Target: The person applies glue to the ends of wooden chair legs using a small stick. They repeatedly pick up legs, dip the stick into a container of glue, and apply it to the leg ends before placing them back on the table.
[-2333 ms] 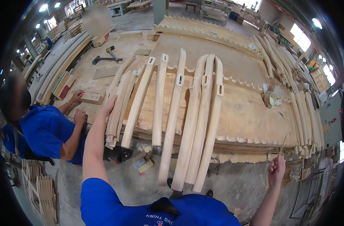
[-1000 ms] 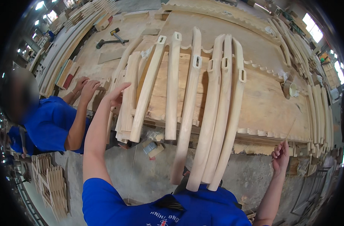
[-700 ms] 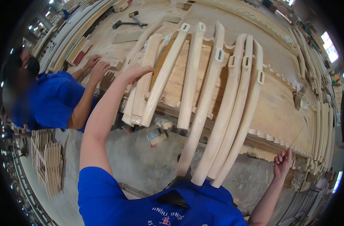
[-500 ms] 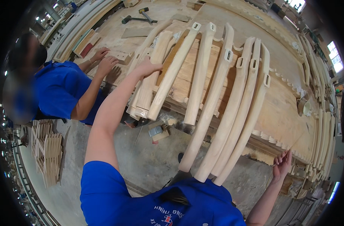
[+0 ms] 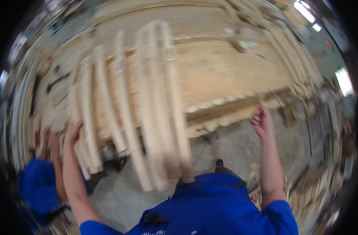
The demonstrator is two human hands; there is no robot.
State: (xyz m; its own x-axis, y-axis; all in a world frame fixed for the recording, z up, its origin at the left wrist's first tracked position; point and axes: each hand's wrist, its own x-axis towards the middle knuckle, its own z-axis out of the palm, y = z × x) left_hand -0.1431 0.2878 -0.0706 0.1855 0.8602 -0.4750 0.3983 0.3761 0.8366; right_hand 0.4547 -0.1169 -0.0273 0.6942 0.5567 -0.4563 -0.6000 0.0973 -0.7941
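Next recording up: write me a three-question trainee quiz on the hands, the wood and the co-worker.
1. Which of the wearer's bare hands is nearer the long, pale, curved wooden bars lying across the left half of the flat, pale-brown wooden bench?
2. True or false: those bars' near ends jut past the bench's front edge.
3. Fill in: the co-worker at far left wears ____ (colour).

Key: 1. left hand; 2. true; 3. blue.

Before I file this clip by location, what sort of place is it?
Probably a woodworking shop: shaped wooden pieces lie across a large workbench, with more long wooden lengths at its right end.
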